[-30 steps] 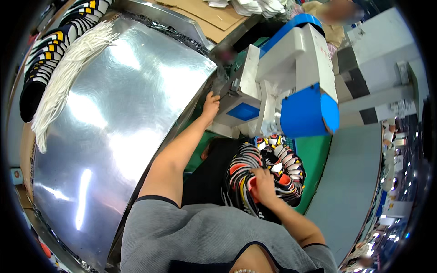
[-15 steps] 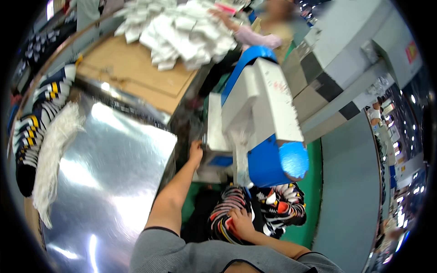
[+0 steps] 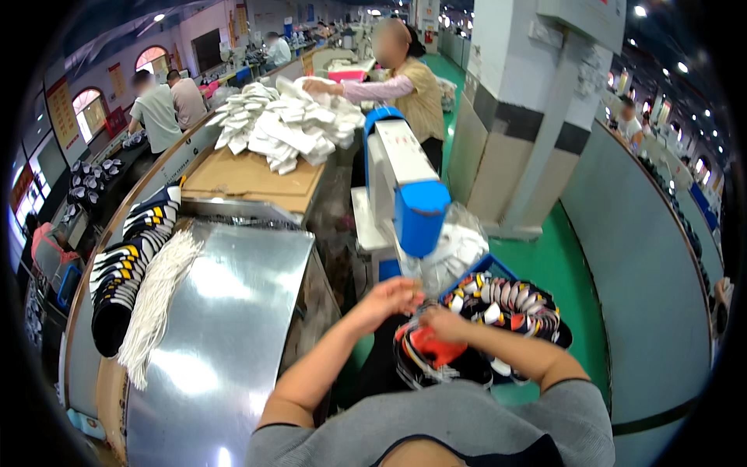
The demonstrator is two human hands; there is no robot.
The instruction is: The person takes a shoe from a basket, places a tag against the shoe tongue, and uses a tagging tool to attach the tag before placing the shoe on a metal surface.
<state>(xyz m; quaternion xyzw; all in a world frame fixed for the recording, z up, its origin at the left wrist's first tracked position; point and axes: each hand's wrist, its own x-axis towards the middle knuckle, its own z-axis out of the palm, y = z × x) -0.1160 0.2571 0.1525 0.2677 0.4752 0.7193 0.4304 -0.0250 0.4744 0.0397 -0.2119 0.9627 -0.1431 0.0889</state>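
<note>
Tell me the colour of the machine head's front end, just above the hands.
Blue, on a white machine body; the machine head shows best in the head view.

A garment or footwear factory floor, large and brightly lit by rows of ceiling lamps. Long work lines running into the distance, with a shiny sheet-metal table (image 3: 233,327), a blue-and-white machine (image 3: 405,187), a heap of white cut pieces (image 3: 288,128) on a cardboard-covered bench (image 3: 249,183), stacks of striped black, white and yellow pieces (image 3: 124,265), a bundle of white cords (image 3: 159,300) and a blue bin (image 3: 498,272) of more striped parts. Green painted floor (image 3: 568,265), a thick pillar (image 3: 537,117), arched windows (image 3: 85,105) and several other workers (image 3: 167,113) standing at benches farther back.
</note>
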